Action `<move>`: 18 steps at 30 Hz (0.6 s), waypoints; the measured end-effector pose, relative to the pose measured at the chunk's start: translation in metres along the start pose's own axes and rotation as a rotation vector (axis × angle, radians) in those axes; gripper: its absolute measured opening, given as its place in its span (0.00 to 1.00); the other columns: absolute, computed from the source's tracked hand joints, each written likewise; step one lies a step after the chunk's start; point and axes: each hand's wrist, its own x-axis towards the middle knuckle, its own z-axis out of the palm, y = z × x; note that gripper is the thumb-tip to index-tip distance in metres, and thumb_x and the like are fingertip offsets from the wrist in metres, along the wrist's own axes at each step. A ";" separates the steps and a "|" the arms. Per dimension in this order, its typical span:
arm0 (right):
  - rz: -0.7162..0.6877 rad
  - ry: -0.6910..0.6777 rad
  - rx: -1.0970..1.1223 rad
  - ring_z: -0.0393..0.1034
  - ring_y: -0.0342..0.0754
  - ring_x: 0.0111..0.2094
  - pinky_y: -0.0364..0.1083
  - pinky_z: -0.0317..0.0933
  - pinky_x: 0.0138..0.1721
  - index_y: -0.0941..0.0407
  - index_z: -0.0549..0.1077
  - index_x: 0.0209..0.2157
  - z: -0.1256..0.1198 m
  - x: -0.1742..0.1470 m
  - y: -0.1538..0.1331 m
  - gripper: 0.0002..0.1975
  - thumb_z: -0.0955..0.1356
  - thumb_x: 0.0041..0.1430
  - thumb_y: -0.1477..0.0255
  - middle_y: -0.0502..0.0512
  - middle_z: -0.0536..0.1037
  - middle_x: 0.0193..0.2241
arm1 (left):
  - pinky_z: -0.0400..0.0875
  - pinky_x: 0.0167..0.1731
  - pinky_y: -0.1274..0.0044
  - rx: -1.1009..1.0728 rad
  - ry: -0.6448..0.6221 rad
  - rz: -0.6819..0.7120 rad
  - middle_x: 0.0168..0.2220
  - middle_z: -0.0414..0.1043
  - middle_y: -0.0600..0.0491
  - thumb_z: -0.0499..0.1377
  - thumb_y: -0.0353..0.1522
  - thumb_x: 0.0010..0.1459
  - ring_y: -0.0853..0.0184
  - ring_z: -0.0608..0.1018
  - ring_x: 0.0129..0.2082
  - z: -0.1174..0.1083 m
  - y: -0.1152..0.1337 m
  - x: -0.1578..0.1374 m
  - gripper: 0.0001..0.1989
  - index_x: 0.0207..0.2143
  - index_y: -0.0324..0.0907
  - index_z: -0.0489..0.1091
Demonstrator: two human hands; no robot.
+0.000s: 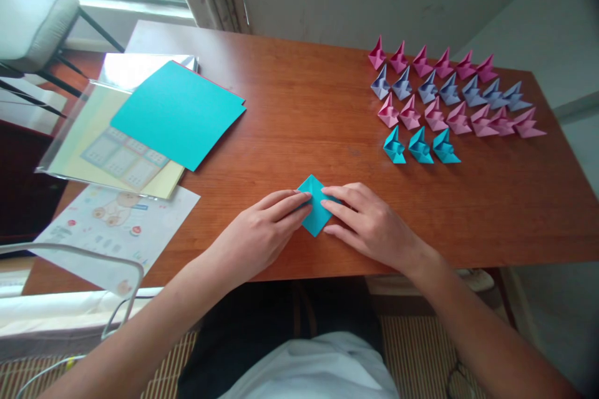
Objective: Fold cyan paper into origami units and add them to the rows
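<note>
A small turquoise square of folded paper (316,215) lies on the table near its front edge, turned so that one corner points away from me. My left hand (276,224) grips its left corner, fingers close together and the thumb hidden beneath. At the right corner, my right hand (362,218) holds the paper under its fingertips, the fingers slightly apart. Fingers cover both side corners, so any folds there are hidden. A faint crease shows near the top corner.
Rows of folded paper figures stand at the right: magenta (422,62), lavender (427,88), pink (435,116) and turquoise (421,146). At left, turquoise sheets (182,112) rest on a clear plastic packet (70,143) beside a printed sheet (154,218). A chair (37,19) stands beyond.
</note>
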 end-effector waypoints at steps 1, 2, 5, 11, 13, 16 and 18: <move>-0.008 0.003 -0.003 0.70 0.59 0.54 0.60 0.68 0.56 0.59 0.73 0.55 0.000 -0.002 0.001 0.18 0.68 0.68 0.67 0.66 0.76 0.56 | 0.71 0.62 0.69 -0.036 0.006 -0.028 0.59 0.74 0.46 0.51 0.26 0.69 0.60 0.74 0.60 0.000 0.000 0.000 0.17 0.54 0.35 0.74; -0.012 0.005 -0.012 0.70 0.59 0.54 0.59 0.69 0.56 0.59 0.73 0.55 0.000 -0.002 0.002 0.18 0.68 0.67 0.66 0.66 0.76 0.55 | 0.72 0.61 0.68 -0.068 0.011 -0.055 0.59 0.74 0.47 0.52 0.27 0.69 0.60 0.74 0.59 -0.001 0.000 0.000 0.16 0.54 0.37 0.74; -0.023 0.011 -0.057 0.72 0.58 0.52 0.58 0.70 0.54 0.59 0.75 0.52 0.001 -0.001 0.004 0.17 0.69 0.67 0.64 0.65 0.78 0.53 | 0.74 0.58 0.68 -0.129 0.029 -0.101 0.59 0.74 0.48 0.53 0.28 0.69 0.59 0.75 0.57 0.000 -0.002 0.000 0.15 0.53 0.40 0.75; -0.050 0.030 -0.123 0.73 0.57 0.49 0.56 0.72 0.50 0.59 0.77 0.48 0.000 0.002 0.004 0.15 0.68 0.67 0.64 0.63 0.79 0.51 | 0.75 0.58 0.67 -0.040 0.047 -0.017 0.59 0.75 0.48 0.54 0.29 0.69 0.58 0.76 0.57 -0.003 -0.001 0.002 0.15 0.53 0.39 0.75; -0.056 0.036 -0.133 0.73 0.57 0.49 0.55 0.72 0.50 0.59 0.77 0.48 0.000 0.002 0.005 0.14 0.68 0.67 0.65 0.63 0.80 0.51 | 0.71 0.62 0.67 0.027 0.053 0.056 0.57 0.77 0.47 0.53 0.29 0.70 0.59 0.76 0.58 -0.005 0.002 0.004 0.15 0.52 0.36 0.76; -0.077 0.050 -0.127 0.74 0.56 0.48 0.55 0.72 0.50 0.59 0.77 0.47 -0.001 0.001 0.007 0.13 0.69 0.67 0.66 0.62 0.80 0.50 | 0.68 0.65 0.67 0.088 0.027 0.103 0.56 0.77 0.46 0.52 0.32 0.71 0.59 0.75 0.60 -0.009 0.005 0.007 0.16 0.52 0.34 0.76; -0.100 0.062 -0.113 0.74 0.56 0.48 0.54 0.72 0.50 0.59 0.77 0.47 -0.001 0.000 0.009 0.12 0.69 0.67 0.66 0.62 0.81 0.50 | 0.68 0.65 0.67 0.103 0.006 0.100 0.57 0.77 0.47 0.51 0.32 0.72 0.59 0.75 0.61 -0.010 0.006 0.007 0.17 0.53 0.34 0.76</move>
